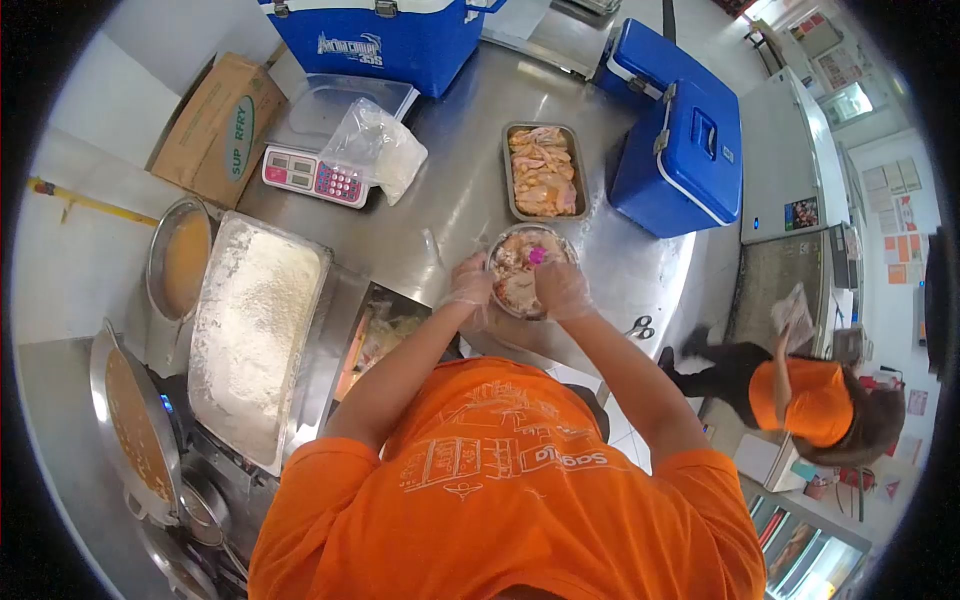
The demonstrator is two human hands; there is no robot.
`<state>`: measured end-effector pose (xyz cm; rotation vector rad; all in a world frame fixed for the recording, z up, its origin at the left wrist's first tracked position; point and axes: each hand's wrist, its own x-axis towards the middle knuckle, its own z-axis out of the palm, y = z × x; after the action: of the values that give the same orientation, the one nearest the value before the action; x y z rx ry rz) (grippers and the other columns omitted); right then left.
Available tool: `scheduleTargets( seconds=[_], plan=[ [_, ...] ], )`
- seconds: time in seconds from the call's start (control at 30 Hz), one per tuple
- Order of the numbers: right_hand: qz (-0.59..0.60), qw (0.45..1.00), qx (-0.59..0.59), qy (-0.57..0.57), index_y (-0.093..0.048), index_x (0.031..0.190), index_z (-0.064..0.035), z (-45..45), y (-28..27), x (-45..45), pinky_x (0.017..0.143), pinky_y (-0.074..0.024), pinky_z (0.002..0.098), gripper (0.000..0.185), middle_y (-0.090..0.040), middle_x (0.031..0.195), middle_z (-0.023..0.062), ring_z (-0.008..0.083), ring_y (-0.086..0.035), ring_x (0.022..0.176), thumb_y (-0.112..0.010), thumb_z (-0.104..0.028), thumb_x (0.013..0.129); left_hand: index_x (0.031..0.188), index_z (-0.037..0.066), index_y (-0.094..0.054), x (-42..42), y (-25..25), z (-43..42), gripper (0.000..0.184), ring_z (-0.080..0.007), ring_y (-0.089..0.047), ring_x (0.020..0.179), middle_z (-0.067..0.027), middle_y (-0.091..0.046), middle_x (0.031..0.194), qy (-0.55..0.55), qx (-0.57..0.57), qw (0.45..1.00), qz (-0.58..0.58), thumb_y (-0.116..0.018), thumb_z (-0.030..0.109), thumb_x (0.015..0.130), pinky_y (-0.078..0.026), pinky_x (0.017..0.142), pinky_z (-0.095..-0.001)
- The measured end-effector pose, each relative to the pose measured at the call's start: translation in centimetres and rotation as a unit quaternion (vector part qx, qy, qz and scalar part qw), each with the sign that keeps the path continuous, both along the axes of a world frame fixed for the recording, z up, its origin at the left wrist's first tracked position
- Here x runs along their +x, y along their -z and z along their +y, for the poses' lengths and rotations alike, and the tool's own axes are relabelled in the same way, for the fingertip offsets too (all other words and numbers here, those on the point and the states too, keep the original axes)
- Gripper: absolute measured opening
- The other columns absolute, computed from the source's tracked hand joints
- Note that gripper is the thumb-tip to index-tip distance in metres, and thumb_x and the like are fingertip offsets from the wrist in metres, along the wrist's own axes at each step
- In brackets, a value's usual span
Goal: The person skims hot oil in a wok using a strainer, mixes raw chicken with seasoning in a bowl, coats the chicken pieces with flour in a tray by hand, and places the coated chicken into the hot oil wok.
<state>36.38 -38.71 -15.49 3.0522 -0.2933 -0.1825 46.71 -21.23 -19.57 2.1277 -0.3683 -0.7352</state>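
Left hand (pixel 470 284), in a clear loose glove, grasps the bowl (pixel 571 246) at its left rim. Right hand (pixel 560 288), gloved likewise, reaches over the right rim with fingers curled down to the contents; cannot tell whether it pinches anything. A small magenta item (pixel 537 256) sits at its fingertips, too small to identify.

Bowl stands at the tabletop's (pixel 465 165) near edge, around mid-length. Inside: pale floured pieces (pixel 517 293), apparently meat.

Handling, by judgement: bowl stiff, moderately heavy when loaded, apt to skid on smooth steel; best held by the rim, as the left does. Pieces likely soft, damp, slippery under the flour; take them from beneath with the whole hand. Loose gloves would dull the grip.

Pose: both forearms stretched forward, converging on the bowl, elbows out from the body; wrists low, close to the rim.

Outward: tray of raw pieces (pixel 508 180) just beyond the bowl; scissors (pixel 641 328) by the near edge, to the right; blue cooler (pixel 690 150) along the right edge.
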Motion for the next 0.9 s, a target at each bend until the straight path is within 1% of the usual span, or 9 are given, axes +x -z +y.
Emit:
scheduleTargets(
  seconds=[0.07, 0.17, 0.3, 0.4, 0.5, 0.6, 0.67, 0.8, 0.9],
  plan=[
    [0.035, 0.999, 0.036, 0.020, -0.070, 0.090, -0.0009, -2.0, -0.1, 0.9, 0.063, -0.0581, 0.0454, 0.022, -0.071, 0.082, 0.0205, 0.0351, -0.072, 0.071, -0.054, -0.016, 0.090, 0.116, 0.011, -0.068, 0.7, -0.3, -0.7, 0.037, -0.0391, -0.065, 0.106, -0.0218, -0.069, 0.111, -0.019, -0.008, 1.000, 0.020, -0.061, 0.021, 0.081, -0.049, 0.095, -0.0445],
    [0.041, 0.996, 0.079, -0.006, -0.070, 0.092, -0.0007, -6.4, -1.4, 0.6, 0.072, -0.0585, 0.0473, 0.023, -0.071, 0.089, 0.0220, 0.0383, -0.072, 0.082, -0.054, -0.018, 0.091, 0.112, 0.011, -0.070, 2.6, 0.9, -1.9, 0.032, -0.0397, -0.064, 0.107, -0.0221, -0.068, 0.112, 0.020, 0.015, 0.998, -0.066, -0.058, 0.018, 0.083, -0.049, 0.096, -0.0446],
    [0.105, 0.984, 0.060, 0.134, -0.069, 0.100, -0.0009, -7.3, 0.5, -1.1, 0.081, -0.0564, 0.0476, 0.026, -0.070, 0.102, 0.0219, 0.0391, -0.069, 0.092, -0.054, -0.022, 0.093, 0.114, 0.010, -0.070, 3.7, 2.8, -2.1, 0.033, -0.0380, -0.063, 0.111, -0.0210, -0.068, 0.114, 0.057, -0.042, 0.993, -0.096, -0.055, 0.017, 0.086, -0.048, 0.099, -0.0438],
    [0.116, 0.985, 0.114, 0.060, -0.069, 0.103, -0.0011, -8.7, 3.4, 0.6, 0.086, -0.0550, 0.0451, 0.029, -0.070, 0.105, 0.0194, 0.0346, -0.068, 0.098, -0.051, -0.024, 0.097, 0.117, 0.009, -0.069, 5.3, 2.5, -3.0, 0.035, -0.0363, -0.062, 0.115, -0.0200, -0.068, 0.118, 0.119, -0.024, 0.988, -0.094, -0.055, 0.019, 0.087, -0.047, 0.101, -0.0425],
    [0.099, 0.956, 0.107, -0.255, -0.069, 0.103, -0.0007, -11.3, 4.8, 3.6, 0.087, -0.0536, 0.0444, 0.031, -0.071, 0.104, 0.0162, 0.0297, -0.067, 0.102, -0.050, -0.025, 0.097, 0.116, 0.009, -0.070, 6.5, 1.1, -3.4, 0.034, -0.0348, -0.061, 0.117, -0.0195, -0.067, 0.120, 0.188, 0.010, 0.979, -0.078, -0.056, 0.022, 0.087, -0.047, 0.102, -0.0414],
    [0.139, 0.941, 0.301, -0.068, -0.070, 0.102, -0.0025, -9.5, 2.0, 5.0, 0.082, -0.0538, 0.0448, 0.029, -0.072, 0.102, 0.0128, 0.0290, -0.068, 0.093, -0.051, -0.023, 0.096, 0.116, 0.012, -0.070, 7.2, 2.0, -4.0, 0.033, -0.0338, -0.062, 0.116, -0.0194, -0.068, 0.118, 0.205, 0.040, 0.968, -0.136, -0.057, 0.023, 0.088, -0.048, 0.101, -0.0413],
    [0.131, 0.966, 0.191, -0.115, -0.070, 0.101, -0.0021, -6.5, -3.5, 5.1, 0.075, -0.0545, 0.0439, 0.028, -0.072, 0.094, 0.0138, 0.0283, -0.069, 0.086, -0.050, -0.022, 0.097, 0.116, 0.013, -0.070, 7.8, 4.4, -4.4, 0.032, -0.0335, -0.063, 0.114, -0.0192, -0.068, 0.117, 0.201, 0.051, 0.964, -0.165, -0.057, 0.023, 0.088, -0.049, 0.100, -0.0415],
    [0.017, 0.993, -0.001, -0.116, -0.067, 0.102, -0.0008, -0.4, -8.5, -0.3, 0.065, -0.0567, 0.0458, 0.028, -0.071, 0.085, 0.0198, 0.0331, -0.071, 0.076, -0.049, -0.021, 0.098, 0.121, 0.018, -0.069, 7.5, 0.5, -4.0, 0.035, -0.0330, -0.064, 0.114, -0.0177, -0.067, 0.122, 0.253, 0.106, 0.951, -0.144, -0.056, 0.020, 0.089, -0.050, 0.099, -0.0408],
    [0.037, 0.997, -0.007, -0.072, -0.067, 0.100, -0.0009, 3.0, -9.0, -3.8, 0.051, -0.0546, 0.0422, 0.023, -0.069, 0.070, 0.0144, 0.0286, -0.069, 0.060, -0.052, -0.018, 0.095, 0.121, 0.019, -0.070, 7.1, 0.3, -4.2, 0.035, -0.0329, -0.063, 0.115, -0.0170, -0.067, 0.123, 0.239, 0.109, 0.950, -0.170, -0.055, 0.021, 0.089, -0.050, 0.100, -0.0409]
  ],
)
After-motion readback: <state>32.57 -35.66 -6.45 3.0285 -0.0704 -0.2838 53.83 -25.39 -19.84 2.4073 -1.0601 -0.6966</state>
